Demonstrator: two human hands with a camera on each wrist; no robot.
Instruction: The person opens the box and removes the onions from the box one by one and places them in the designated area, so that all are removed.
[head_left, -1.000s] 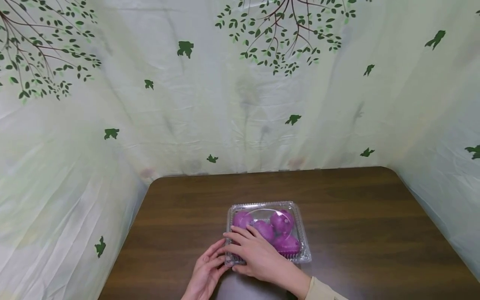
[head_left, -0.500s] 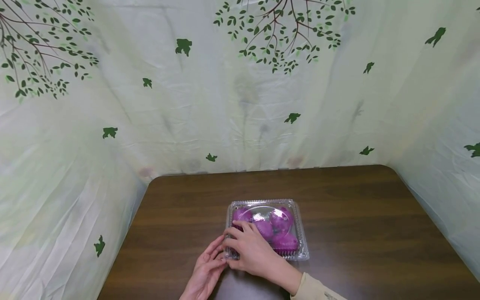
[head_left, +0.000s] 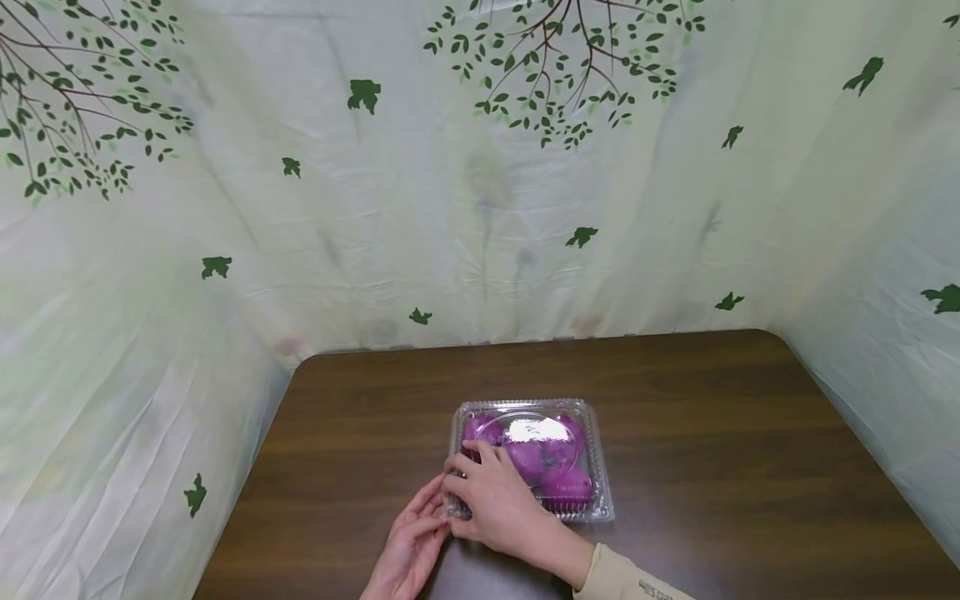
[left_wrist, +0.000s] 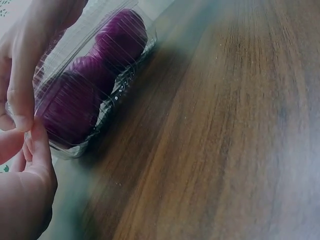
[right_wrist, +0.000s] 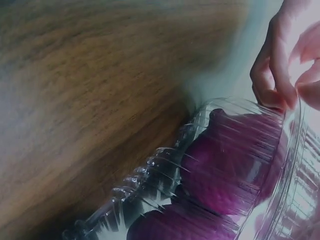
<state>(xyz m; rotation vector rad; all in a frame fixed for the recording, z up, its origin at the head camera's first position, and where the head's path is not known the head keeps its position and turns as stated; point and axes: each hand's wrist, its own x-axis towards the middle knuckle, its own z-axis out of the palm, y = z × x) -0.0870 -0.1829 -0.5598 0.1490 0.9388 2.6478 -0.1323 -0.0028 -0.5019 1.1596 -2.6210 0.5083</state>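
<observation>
A clear plastic clamshell box (head_left: 604,500) with its lid down sits near the front of the table. Inside lie several round, ridged purple things (head_left: 566,487), their kind not clear. My left hand (head_left: 407,546) comes in from the front left and pinches the box's rim at its front left corner. Arched over that same side, my right hand (head_left: 498,507) grips the corner with its thumb at the front and its fingers on the lid's left part. In the left wrist view, the fingertips of both hands meet at the rim beside the purple things (left_wrist: 75,107).
The box stands on a dark brown wooden table (head_left: 675,417) with rounded far corners. Behind it and at both sides hangs a pale curtain (head_left: 360,225) printed with leafy branches and green birds.
My right hand has shifted slightly left, its thumb moving toward the box's front left corner. Its fingers are more bent than before. The left hand stays at the corner.
</observation>
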